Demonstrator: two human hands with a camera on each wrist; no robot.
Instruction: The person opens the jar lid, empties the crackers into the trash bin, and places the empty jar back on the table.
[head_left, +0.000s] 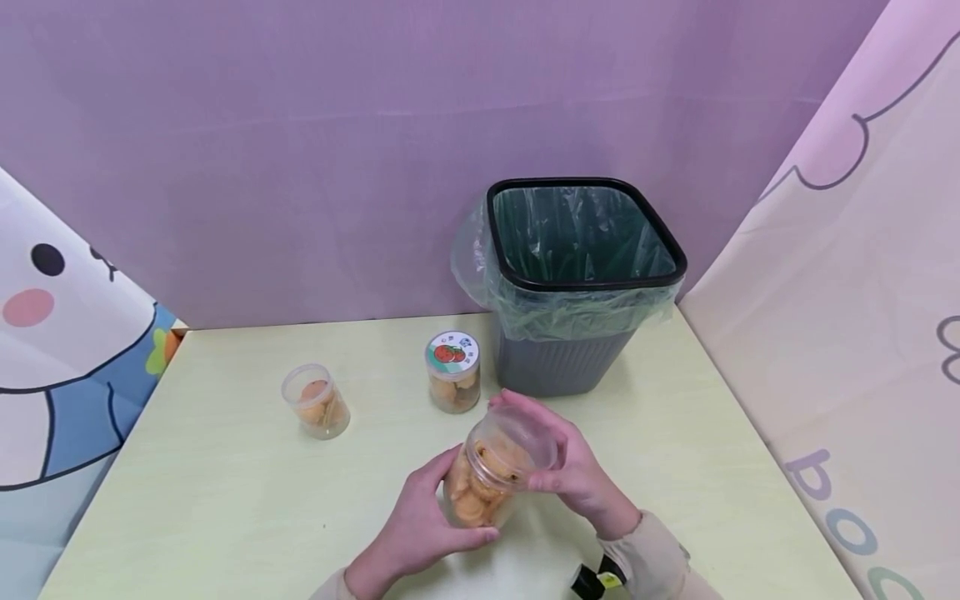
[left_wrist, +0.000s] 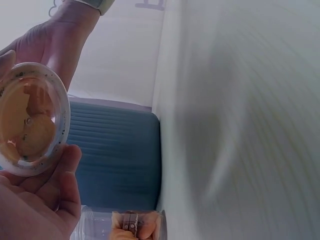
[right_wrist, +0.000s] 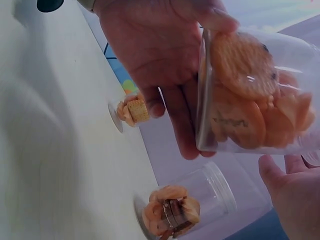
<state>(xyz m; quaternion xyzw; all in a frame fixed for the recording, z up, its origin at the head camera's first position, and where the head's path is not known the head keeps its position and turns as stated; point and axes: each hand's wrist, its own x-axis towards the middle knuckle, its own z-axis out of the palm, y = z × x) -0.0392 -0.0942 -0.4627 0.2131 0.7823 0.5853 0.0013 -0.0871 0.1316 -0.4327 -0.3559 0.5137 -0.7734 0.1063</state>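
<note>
My left hand [head_left: 431, 517] grips a clear plastic jar [head_left: 471, 504] of round cookies low on its side, with the jar tilted toward the right. At its mouth my right hand [head_left: 566, 467] pinches a clear round lid [head_left: 521, 429] between thumb and fingers. The lid overlaps the threaded rim in the head view. From the left wrist view I see the round base [left_wrist: 32, 132] of the jar, cookies showing through it. The right wrist view shows the cookies [right_wrist: 245, 65] through the jar's side, with dark specks on one.
A lidded cookie jar [head_left: 453, 375] with a printed label stands beyond my hands. Another small cookie jar [head_left: 318, 408] stands farther left. A grey bin [head_left: 558, 367] with a black rim and green liner stands behind on the pale table [head_left: 225, 500]. Purple cloth [head_left: 300, 167] hangs at the back.
</note>
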